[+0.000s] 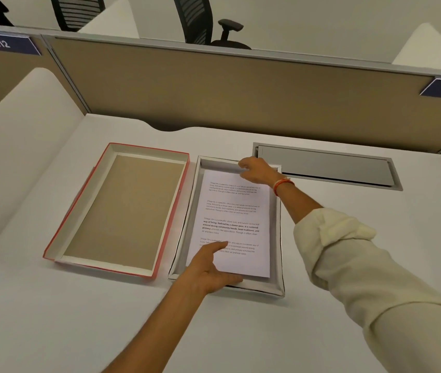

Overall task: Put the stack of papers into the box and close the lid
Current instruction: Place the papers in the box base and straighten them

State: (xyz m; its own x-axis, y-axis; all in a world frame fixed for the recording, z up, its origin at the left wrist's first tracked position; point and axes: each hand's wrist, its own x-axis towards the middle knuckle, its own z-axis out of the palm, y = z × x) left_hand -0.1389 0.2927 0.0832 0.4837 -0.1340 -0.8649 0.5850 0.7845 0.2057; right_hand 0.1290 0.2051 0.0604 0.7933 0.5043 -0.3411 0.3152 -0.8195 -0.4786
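A stack of white printed papers lies inside the shallow white box in the middle of the desk. My left hand holds the stack's near left corner, index finger stretched over the top sheet and thumb under the near edge. My right hand grips the stack's far edge at the box's far right corner. The lid, red outside with a brown inner face, lies upside down just left of the box.
A grey cable flap is set into the desk behind and right of the box. A tan partition wall closes off the back. A white divider rises on the left. Office chairs stand beyond the partition.
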